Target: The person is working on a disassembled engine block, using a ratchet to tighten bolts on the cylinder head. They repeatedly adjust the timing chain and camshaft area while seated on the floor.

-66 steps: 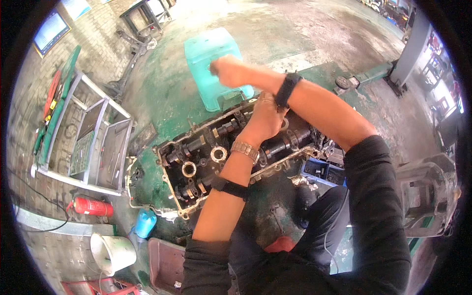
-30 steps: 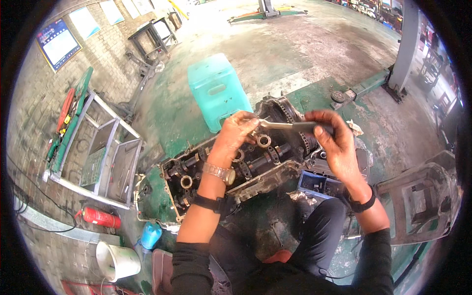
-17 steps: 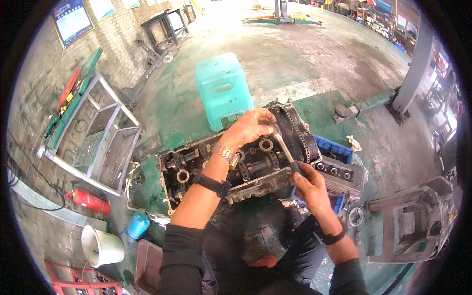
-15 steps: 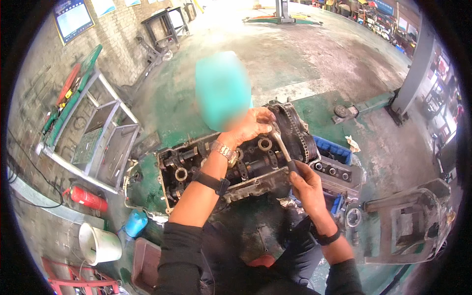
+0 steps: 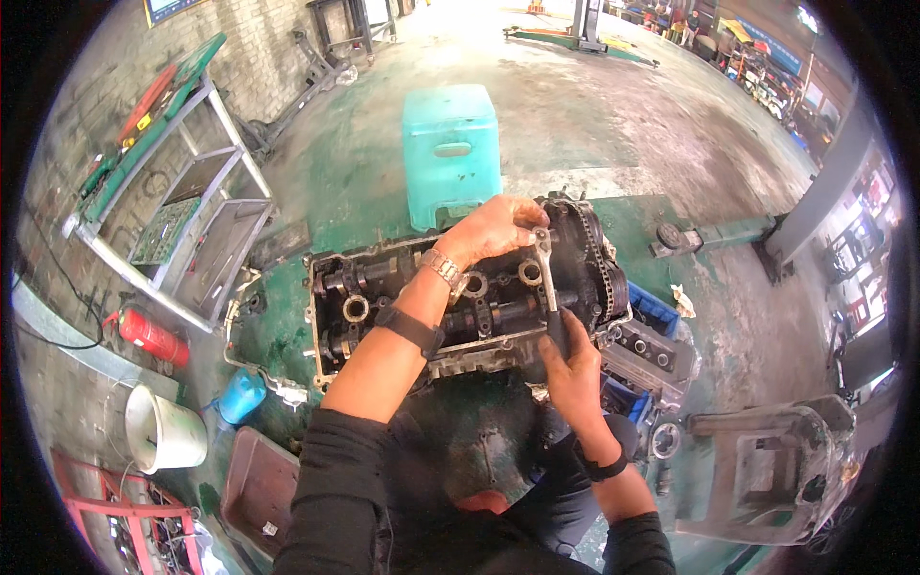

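The right hand (image 5: pixel 573 376) is clamped on the near end of the ratchet (image 5: pixel 547 276), over the engine's (image 5: pixel 508 318) right part. The left hand (image 5: pixel 491 230) curls at the ratchet's far end; whether gripping, I cannot tell.

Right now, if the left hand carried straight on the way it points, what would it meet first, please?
The left hand would probably meet the ratchet wrench's head first; whether they touch is hard to tell.
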The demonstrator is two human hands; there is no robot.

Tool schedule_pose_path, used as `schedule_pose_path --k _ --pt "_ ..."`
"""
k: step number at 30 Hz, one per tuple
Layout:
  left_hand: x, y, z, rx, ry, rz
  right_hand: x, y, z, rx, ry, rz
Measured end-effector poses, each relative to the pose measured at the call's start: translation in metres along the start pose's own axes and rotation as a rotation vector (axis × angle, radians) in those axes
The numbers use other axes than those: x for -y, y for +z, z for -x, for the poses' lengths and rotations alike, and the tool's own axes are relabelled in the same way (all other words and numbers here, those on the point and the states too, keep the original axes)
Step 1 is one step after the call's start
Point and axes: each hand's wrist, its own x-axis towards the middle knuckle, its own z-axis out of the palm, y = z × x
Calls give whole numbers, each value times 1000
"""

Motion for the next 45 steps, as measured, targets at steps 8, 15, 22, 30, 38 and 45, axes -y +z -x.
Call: schedule_pose_path --k 8,15,22,30,38,45 --pt "-13 3 -1 9 -70 -186 8 6 4 -39 -47 231" --pt "-9 6 3 -144 -130 -176 -2 -25 -12 -24 -70 201" --pt "-10 8 4 -218 -147 -165 -1 -60 -37 -70 -65 131" --pt "-10 12 7 -301 -178 -131 19 -94 -88 -18 -49 364" --pt "-4 19 9 -339 -183 -124 43 -93 -125 92 -371 1017" --pt "-10 16 24 -342 -232 -68 20 -81 -101 -138 -405 811"
